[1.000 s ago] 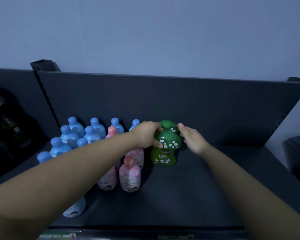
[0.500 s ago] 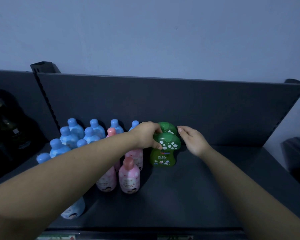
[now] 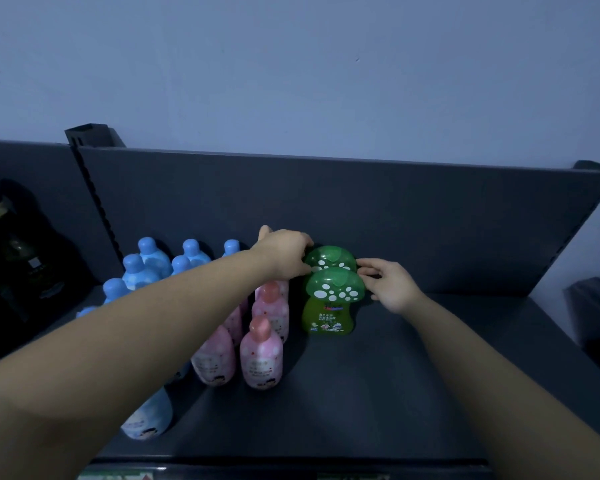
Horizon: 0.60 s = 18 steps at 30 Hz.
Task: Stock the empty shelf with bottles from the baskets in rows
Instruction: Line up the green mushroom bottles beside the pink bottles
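Rear green bottle (image 3: 330, 258) and front green bottle (image 3: 328, 315) stood upright on shelf (image 3: 413, 393), one directly behind other, near back panel. Left hand (image 3: 284, 252) reached over pink bottles (image 3: 261, 358); fingers curled against left side of rear cap. Right hand (image 3: 392, 287): fingers close together, nearly straight, tips touching right rims of caps. Blue bottles (image 3: 146, 259) in rows further left.

Bare left forearm (image 3: 146, 327), bare right forearm (image 3: 492, 368), bare left hand (image 3: 284, 254), bare right hand (image 3: 392, 287), arms uncovered throughout.
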Each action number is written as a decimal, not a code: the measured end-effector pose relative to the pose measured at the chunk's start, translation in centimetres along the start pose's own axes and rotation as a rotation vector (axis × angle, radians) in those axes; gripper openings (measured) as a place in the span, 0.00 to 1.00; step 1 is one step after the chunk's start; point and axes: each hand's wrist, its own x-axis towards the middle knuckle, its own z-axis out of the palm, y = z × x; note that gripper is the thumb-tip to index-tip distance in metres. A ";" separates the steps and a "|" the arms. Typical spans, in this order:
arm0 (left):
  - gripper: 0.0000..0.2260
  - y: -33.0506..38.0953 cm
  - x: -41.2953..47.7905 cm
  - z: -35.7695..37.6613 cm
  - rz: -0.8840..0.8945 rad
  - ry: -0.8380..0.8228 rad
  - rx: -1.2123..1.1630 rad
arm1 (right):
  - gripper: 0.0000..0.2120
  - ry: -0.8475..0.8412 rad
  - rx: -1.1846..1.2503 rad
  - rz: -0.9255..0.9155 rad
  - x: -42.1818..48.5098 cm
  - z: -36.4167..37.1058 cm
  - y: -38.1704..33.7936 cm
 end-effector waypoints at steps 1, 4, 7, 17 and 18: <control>0.17 -0.2 0.2 -0.1 0.012 0.004 0.036 | 0.16 -0.005 0.008 -0.009 0.2 0.2 -0.4; 0.16 -0.4 0.7 0.0 0.035 0.022 0.104 | 0.16 -0.009 0.014 -0.025 0.8 0.5 -0.6; 0.17 -0.1 1.1 0.4 0.034 0.042 0.121 | 0.16 0.021 0.014 -0.007 0.8 0.4 -0.1; 0.16 0.0 0.7 0.2 0.007 0.083 0.043 | 0.04 0.087 0.108 -0.012 -0.7 -1.1 0.1; 0.15 0.2 0.6 -0.1 0.012 0.107 0.016 | 0.05 0.061 0.144 -0.008 -1.1 -1.4 0.0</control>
